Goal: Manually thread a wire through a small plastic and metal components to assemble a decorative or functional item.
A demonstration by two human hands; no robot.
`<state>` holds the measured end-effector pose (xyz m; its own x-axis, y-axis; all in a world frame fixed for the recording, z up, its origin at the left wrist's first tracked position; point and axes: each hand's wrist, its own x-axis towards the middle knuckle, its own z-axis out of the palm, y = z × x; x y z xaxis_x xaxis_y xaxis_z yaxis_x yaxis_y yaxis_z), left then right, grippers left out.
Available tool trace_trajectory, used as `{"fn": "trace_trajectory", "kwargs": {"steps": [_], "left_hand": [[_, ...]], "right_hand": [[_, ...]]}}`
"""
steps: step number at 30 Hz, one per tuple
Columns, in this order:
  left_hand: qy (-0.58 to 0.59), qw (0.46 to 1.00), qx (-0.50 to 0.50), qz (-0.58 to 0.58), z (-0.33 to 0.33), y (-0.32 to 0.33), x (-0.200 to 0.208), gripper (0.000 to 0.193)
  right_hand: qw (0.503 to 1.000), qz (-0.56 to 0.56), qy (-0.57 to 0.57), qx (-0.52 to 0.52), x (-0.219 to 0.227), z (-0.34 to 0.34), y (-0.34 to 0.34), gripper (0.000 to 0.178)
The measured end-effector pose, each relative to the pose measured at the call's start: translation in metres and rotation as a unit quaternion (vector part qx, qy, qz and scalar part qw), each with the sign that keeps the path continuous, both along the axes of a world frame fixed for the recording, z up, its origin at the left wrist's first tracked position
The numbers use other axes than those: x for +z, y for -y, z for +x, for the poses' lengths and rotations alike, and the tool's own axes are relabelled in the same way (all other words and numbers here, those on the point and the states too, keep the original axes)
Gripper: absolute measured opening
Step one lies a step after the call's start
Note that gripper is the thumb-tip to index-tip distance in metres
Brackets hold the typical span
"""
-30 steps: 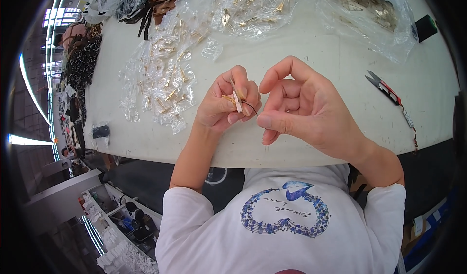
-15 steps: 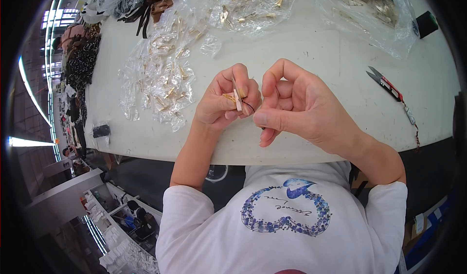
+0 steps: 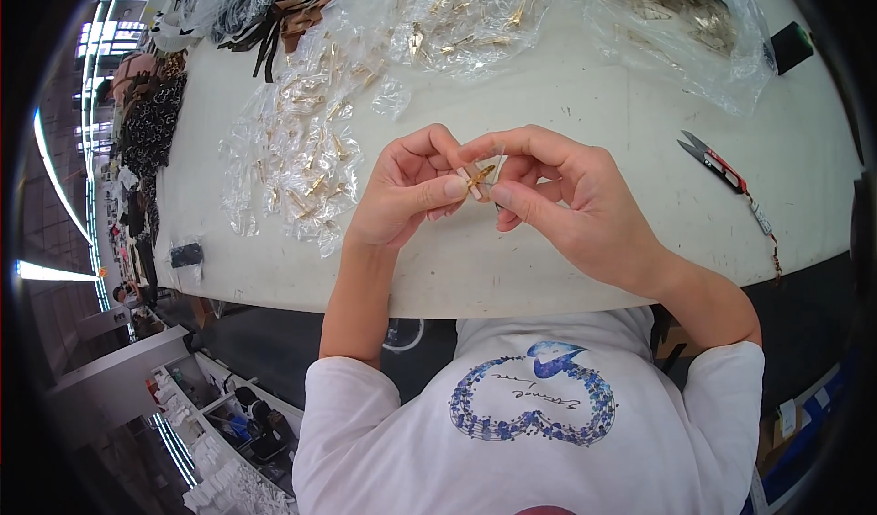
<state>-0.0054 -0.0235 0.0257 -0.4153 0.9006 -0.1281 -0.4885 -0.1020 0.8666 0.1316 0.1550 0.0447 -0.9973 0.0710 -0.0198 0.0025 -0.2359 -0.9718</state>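
My left hand (image 3: 406, 189) pinches a small gold metal piece (image 3: 480, 179), shaped like a clip, between thumb and fingers. A pale strip lies against that piece, partly hidden by the fingertips. Close on its other side is my right hand (image 3: 585, 200). The right index finger reaches over to the left fingertips, while the thumb presses toward the curled fingers. Whatever the right fingers grip is too small to make out; something thin and dark shows by the thumb tip. Both hands are above the pale table (image 3: 438, 273), near its front edge.
Clear plastic wrapping with several gold pieces (image 3: 315, 181) covers the table's left and far middle. Red-handled thread snips (image 3: 722, 166) lie at the right. A bag of metal pieces (image 3: 681, 8) and a dark spool (image 3: 791, 47) stand far right; dark straps (image 3: 274, 35) are far left.
My hands have come together. The gold piece has turned and now sits between both hands' fingertips. The right index finger has stretched across toward the left hand.
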Motion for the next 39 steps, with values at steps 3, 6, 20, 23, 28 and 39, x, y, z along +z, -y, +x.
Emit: {"fn": "trace_trajectory", "kwargs": {"steps": [3, 6, 20, 23, 28, 39], "left_hand": [[-0.033, 0.998, 0.002, -0.052, -0.001, 0.002, 0.001, 0.019], [0.004, 0.998, -0.035, -0.05, -0.002, 0.002, 0.002, 0.016], [0.107, 0.994, 0.005, 0.037, 0.004, -0.005, -0.015, 0.019], [0.101, 0.994, -0.015, 0.033, 0.003, -0.004, -0.016, 0.02], [0.129, 0.989, -0.05, 0.045, -0.001, -0.003, -0.014, 0.014], [0.309, 0.939, -0.105, 0.106, 0.01, -0.007, -0.026, 0.021]], "right_hand": [[0.997, -0.042, 0.042, 0.042, 0.007, -0.003, -0.008, 0.024], [0.99, -0.083, 0.067, 0.091, 0.007, -0.009, -0.02, 0.023], [0.986, -0.155, 0.065, -0.012, -0.011, -0.019, -0.033, 0.021], [0.992, -0.111, 0.047, -0.03, -0.01, -0.017, -0.03, 0.021], [0.997, 0.016, -0.031, -0.063, -0.014, -0.012, -0.019, 0.021], [0.755, 0.463, -0.375, -0.275, -0.037, -0.018, -0.007, 0.019]]}}
